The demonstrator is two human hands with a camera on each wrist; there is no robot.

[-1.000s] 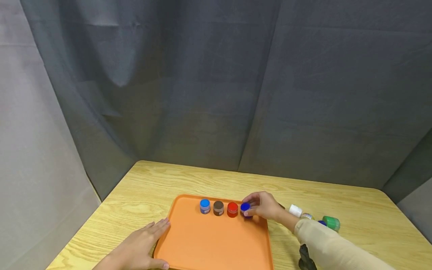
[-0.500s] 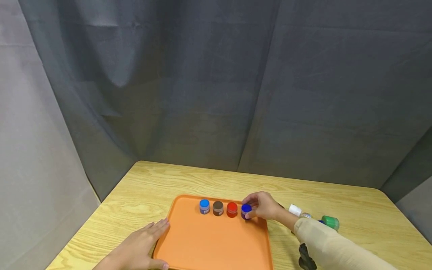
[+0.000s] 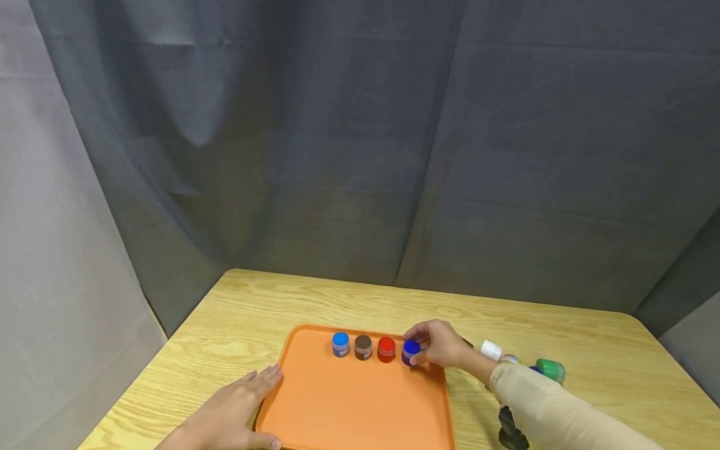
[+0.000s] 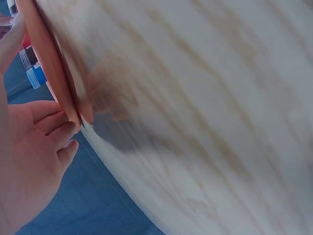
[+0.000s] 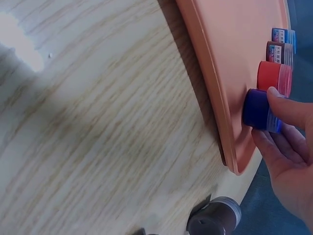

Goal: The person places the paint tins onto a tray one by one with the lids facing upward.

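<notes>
My right hand (image 3: 439,344) pinches a dark blue paint jar (image 5: 259,109) between thumb and fingers at the far right corner of the orange tray (image 3: 360,406). To its left stand a red paint jar (image 3: 386,350), a brown paint jar (image 3: 363,347) and a light blue paint jar (image 3: 340,344), in one row along the tray's far edge. At the tray's left side, my left hand (image 3: 233,406) lies with fingers extended, fingertips on the rim and thumb at the near corner. The left wrist view shows those fingers against the tray's edge.
Right of the tray, partly behind the right forearm, lie a white jar (image 3: 491,350), a green jar (image 3: 551,370) and other jars. A dark jar (image 5: 215,218) lies near the tray's corner in the right wrist view. A grey curtain (image 3: 337,156) hangs behind the wooden table (image 3: 607,362).
The dark blue jar has shifted very slightly to the right, away from the red one, with my right hand around it. My left hand has stayed at the tray's rim.
</notes>
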